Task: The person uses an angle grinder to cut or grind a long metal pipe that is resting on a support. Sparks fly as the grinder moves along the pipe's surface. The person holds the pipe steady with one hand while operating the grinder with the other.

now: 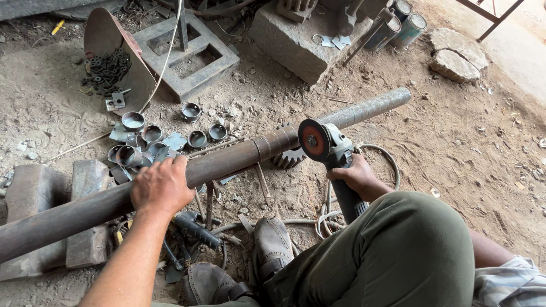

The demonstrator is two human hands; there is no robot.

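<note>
A long rusty steel pipe (239, 159) lies across the dirt floor from lower left to upper right, its far end ground bright and ringed with cuts. My left hand (162, 185) presses down on top of the pipe near its middle. My right hand (355, 176) grips the body of a grey angle grinder (335, 150). Its reddish cutting disc (313, 139) stands against the pipe where the rusty part meets the bright part. My knee in green trousers (398, 250) and my shoe (272, 241) are just below.
Several short cut pipe rings (142, 133) lie on the dirt beyond my left hand. Steel blocks (85, 182) prop the pipe at left. A square metal frame (187, 54), a stone block (296, 42), a gear (287, 158) under the pipe and the grinder's cable (327, 213) surround it.
</note>
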